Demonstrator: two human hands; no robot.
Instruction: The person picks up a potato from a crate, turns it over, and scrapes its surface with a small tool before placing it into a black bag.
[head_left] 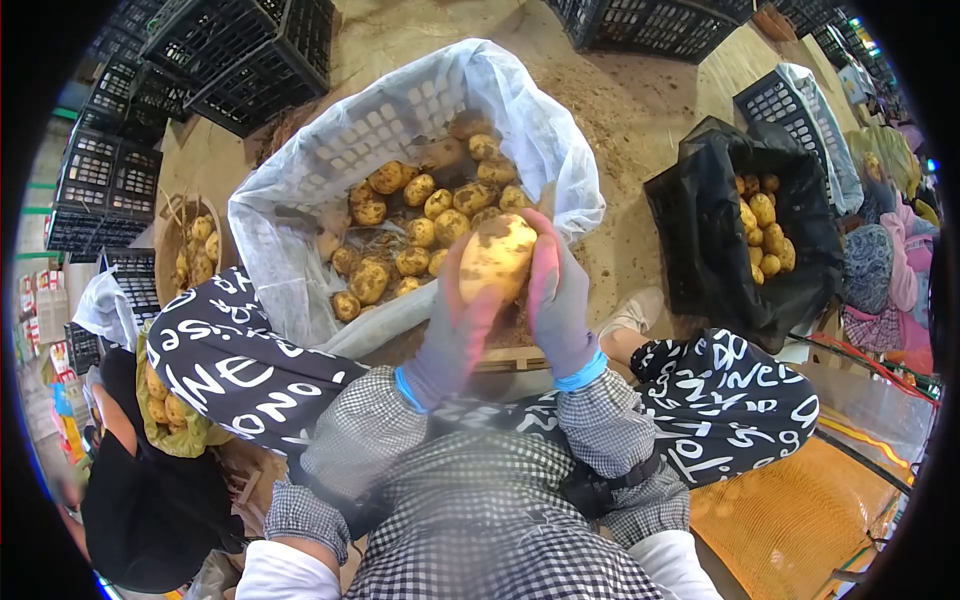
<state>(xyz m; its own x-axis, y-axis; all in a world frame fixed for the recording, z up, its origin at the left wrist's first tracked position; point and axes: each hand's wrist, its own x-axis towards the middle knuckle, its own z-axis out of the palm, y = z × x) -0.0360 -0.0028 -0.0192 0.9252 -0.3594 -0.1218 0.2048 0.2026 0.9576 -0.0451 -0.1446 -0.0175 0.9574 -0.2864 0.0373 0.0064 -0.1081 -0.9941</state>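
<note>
A large yellow potato (pixel 497 262) with patches of dark soil is held up in front of me between both gloved hands. My left hand (pixel 455 320) wraps its left side, and my right hand (pixel 556 295) closes round its right side. Both gloves are grey with pinkish fingers and blue cuffs. Just beyond and below the hands stands a crate lined with white plastic (pixel 300 190). Several soil-smeared potatoes (pixel 420 232) lie loose inside it. Part of the crate's near right side is hidden behind my hands.
On the right, a crate lined with black plastic (pixel 690 210) holds several potatoes. A basket of potatoes (pixel 170 250) stands at the left. Stacked black crates (pixel 255 70) rise at the back left. A person in dark clothing (pixel 150 500) is at lower left; orange mesh (pixel 790 520) lies lower right.
</note>
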